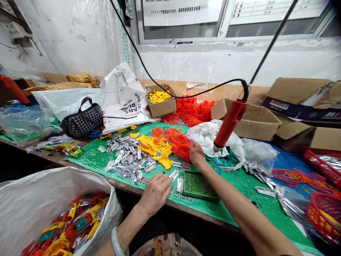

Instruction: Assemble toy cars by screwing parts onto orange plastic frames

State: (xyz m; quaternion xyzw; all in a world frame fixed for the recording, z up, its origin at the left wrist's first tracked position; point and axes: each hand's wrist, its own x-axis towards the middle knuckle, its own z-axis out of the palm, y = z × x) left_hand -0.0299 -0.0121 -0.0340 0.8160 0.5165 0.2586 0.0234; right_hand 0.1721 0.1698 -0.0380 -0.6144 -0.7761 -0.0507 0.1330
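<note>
My right hand (196,155) reaches to the right edge of a tangled heap of orange cords (178,142), its fingers closed on the cord there. Near the table's front edge, my left hand (156,192) is curled with fingertips together; what they hold, if anything, is hidden. Small silver pieces (174,175) lie just beyond its fingertips. A larger pile of silver pieces (128,158) is spread to the left, beside yellow flat pieces (154,147). Between my hands sits a green tray (186,193) with small dark bits in it.
A red electric screwdriver (230,124) hangs from a black cable over a white bag (205,133). At lower left, a big white sack (112,199) holds assembled colourful items. Cardboard boxes (253,122) stand behind, and a red basket (323,217) is at right.
</note>
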